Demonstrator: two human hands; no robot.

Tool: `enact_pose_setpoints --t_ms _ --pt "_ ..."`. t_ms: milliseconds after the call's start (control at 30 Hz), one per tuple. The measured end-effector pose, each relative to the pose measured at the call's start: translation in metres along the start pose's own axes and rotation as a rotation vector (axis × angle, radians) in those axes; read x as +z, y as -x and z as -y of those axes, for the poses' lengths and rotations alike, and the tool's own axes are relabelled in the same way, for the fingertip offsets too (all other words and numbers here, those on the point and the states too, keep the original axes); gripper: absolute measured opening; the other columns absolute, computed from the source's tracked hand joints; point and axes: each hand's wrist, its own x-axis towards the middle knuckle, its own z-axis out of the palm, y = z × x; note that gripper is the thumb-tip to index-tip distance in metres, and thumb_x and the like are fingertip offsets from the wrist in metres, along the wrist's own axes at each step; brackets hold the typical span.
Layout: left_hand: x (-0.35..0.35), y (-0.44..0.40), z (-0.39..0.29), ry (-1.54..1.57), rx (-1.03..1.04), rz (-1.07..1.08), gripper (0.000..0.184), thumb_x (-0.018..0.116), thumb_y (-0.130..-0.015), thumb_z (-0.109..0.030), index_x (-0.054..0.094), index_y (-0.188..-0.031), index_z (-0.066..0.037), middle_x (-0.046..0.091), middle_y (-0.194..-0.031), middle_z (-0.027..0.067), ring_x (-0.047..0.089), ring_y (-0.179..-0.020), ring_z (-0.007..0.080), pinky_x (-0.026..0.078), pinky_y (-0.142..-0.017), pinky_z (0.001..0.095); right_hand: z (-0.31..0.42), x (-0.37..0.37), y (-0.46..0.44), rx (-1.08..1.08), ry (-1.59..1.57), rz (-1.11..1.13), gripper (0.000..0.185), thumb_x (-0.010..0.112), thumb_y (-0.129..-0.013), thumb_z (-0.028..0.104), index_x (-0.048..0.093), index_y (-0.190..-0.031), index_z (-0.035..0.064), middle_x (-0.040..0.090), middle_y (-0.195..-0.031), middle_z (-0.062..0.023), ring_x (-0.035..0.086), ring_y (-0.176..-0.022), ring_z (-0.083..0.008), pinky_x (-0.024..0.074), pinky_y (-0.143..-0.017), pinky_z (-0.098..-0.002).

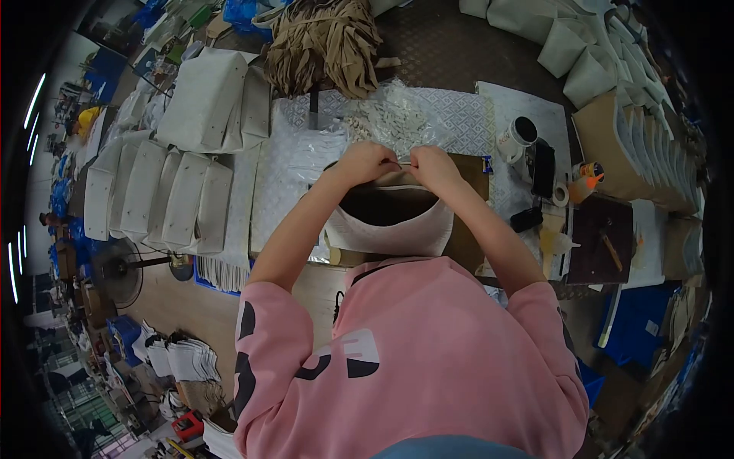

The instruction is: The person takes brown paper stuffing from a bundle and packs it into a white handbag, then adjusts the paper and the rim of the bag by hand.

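A white bag (391, 236) with a dark inside stands open-topped on the worktable, close to my body. At the left of its far rim, my left hand (368, 162) is closed on the edge. My right hand (433, 168) pinches the same far rim a little to the right. Both hands are near each other, with a strip of the brown-lined edge between them. Beyond the hands lies a clear plastic bag (401, 115) of small pale pieces. A brown board (470, 172) shows beside and under the bag.
White bags (202, 103) are stacked at the left, and more (592, 73) stand at the back right. Tan strips (325, 46) lie at the back. A white cup (522, 131), an orange bottle (582, 188) and a dark board (600, 237) are at the right.
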Motion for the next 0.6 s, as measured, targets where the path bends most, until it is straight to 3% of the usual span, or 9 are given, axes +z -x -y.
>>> enact_pose_setpoints --t_ms 200,233,333,433,533,600 --pt "0.014 -0.009 0.013 0.060 -0.042 -0.017 0.021 0.072 -0.081 -0.032 0.075 -0.094 -0.015 0.071 -0.084 0.0106 0.068 -0.079 0.0299 0.053 -0.072 0.0385 -0.011 -0.038 0.015 0.069 -0.261 0.156 0.028 0.069 -0.078 0.011 0.063 -0.104 0.0000 0.066 -0.111 -0.0212 0.063 -0.108 -0.0343 0.0492 -0.090 -0.0412" --pt "0.015 -0.008 0.011 0.111 -0.025 -0.023 0.022 0.072 -0.081 -0.032 0.075 -0.095 -0.015 0.071 -0.084 0.0107 0.068 -0.079 0.0296 0.052 -0.073 0.0383 -0.014 -0.044 0.021 0.093 -0.324 0.227 0.045 0.066 -0.082 0.011 0.056 -0.125 -0.0003 0.061 -0.124 -0.0235 0.061 -0.113 -0.0332 0.0479 -0.094 -0.0369" --pt "0.019 -0.009 0.007 0.210 0.005 -0.009 0.024 0.072 -0.081 -0.032 0.075 -0.098 -0.015 0.072 -0.087 0.0106 0.068 -0.079 0.0289 0.052 -0.073 0.0375 -0.035 -0.028 0.027 0.206 -0.538 0.256 0.043 0.063 -0.084 0.011 0.059 -0.126 0.0004 0.065 -0.116 -0.0219 0.064 -0.106 -0.0313 0.0486 -0.090 -0.0354" --pt "0.020 -0.013 0.009 0.208 -0.019 0.047 0.026 0.072 -0.082 -0.034 0.074 -0.100 -0.015 0.072 -0.090 0.0100 0.068 -0.080 0.0282 0.052 -0.072 0.0371 -0.038 -0.025 0.026 0.267 -0.548 0.286 0.035 0.061 -0.085 0.012 0.064 -0.118 0.0003 0.069 -0.107 -0.0209 0.067 -0.098 -0.0302 0.0493 -0.086 -0.0344" --pt "0.019 -0.013 0.005 0.211 -0.023 0.067 0.026 0.072 -0.082 -0.035 0.074 -0.100 -0.016 0.072 -0.090 0.0099 0.068 -0.079 0.0280 0.051 -0.071 0.0371 -0.030 -0.021 0.024 0.302 -0.357 0.175 0.026 0.062 -0.085 0.016 0.070 -0.105 0.0009 0.071 -0.095 -0.0199 0.068 -0.090 -0.0287 0.0501 -0.083 -0.0347" --pt "0.020 -0.010 -0.002 0.224 -0.001 0.057 0.027 0.072 -0.082 -0.036 0.074 -0.100 -0.016 0.072 -0.089 0.0103 0.068 -0.079 0.0278 0.051 -0.071 0.0371 -0.022 -0.027 0.020 0.329 -0.237 0.234 0.030 0.064 -0.084 0.019 0.069 -0.108 0.0016 0.071 -0.095 -0.0203 0.069 -0.090 -0.0290 0.0501 -0.083 -0.0343"
